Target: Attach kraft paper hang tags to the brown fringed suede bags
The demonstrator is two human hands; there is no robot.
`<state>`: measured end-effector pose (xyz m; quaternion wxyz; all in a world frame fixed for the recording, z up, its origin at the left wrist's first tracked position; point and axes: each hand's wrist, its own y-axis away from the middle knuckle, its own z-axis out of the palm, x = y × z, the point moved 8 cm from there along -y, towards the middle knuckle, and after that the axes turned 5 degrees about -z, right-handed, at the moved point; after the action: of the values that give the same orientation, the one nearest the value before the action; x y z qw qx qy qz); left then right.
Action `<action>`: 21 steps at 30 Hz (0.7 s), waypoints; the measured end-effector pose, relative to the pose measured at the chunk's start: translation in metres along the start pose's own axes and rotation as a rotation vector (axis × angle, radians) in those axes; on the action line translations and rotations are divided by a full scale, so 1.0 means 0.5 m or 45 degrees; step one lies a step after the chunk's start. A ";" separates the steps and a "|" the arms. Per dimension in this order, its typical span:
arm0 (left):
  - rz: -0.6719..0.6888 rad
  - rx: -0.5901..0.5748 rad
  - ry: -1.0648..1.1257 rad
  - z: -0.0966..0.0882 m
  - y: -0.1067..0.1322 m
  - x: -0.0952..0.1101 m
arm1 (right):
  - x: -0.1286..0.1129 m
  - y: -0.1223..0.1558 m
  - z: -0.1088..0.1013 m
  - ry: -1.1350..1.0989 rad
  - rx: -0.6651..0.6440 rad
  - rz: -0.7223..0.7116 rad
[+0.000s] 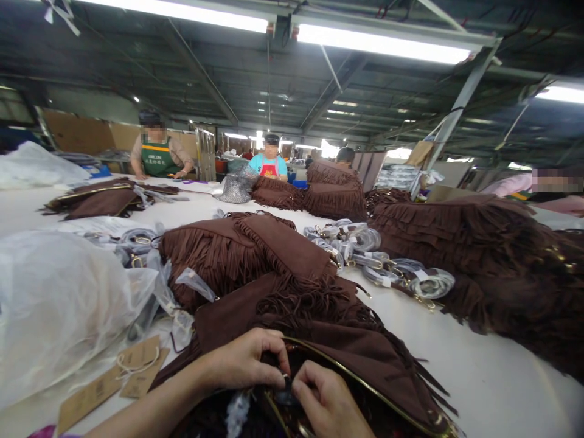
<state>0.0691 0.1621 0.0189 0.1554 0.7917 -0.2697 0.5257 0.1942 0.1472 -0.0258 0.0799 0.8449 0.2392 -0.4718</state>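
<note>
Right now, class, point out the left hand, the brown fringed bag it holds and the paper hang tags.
left hand (246,363): head view, back of the hand.
brown fringed bag (351,348): head view, suede flap.
paper hang tags (137,358): head view, top tag's face.

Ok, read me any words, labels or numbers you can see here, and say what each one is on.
Green apron: white print, too blurred to read.
Red apron: a mark, too small to read.
Paper tags: faint print, unreadable.
Bag: no text seen.
</note>
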 end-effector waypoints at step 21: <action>0.165 -0.041 -0.926 0.032 0.023 0.068 | -0.090 0.010 -0.021 0.354 0.058 -0.471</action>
<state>0.0844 0.1356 0.0432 0.0280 0.9055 -0.3651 0.2144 0.1848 0.1320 0.0170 -0.0606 0.8451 0.3879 -0.3628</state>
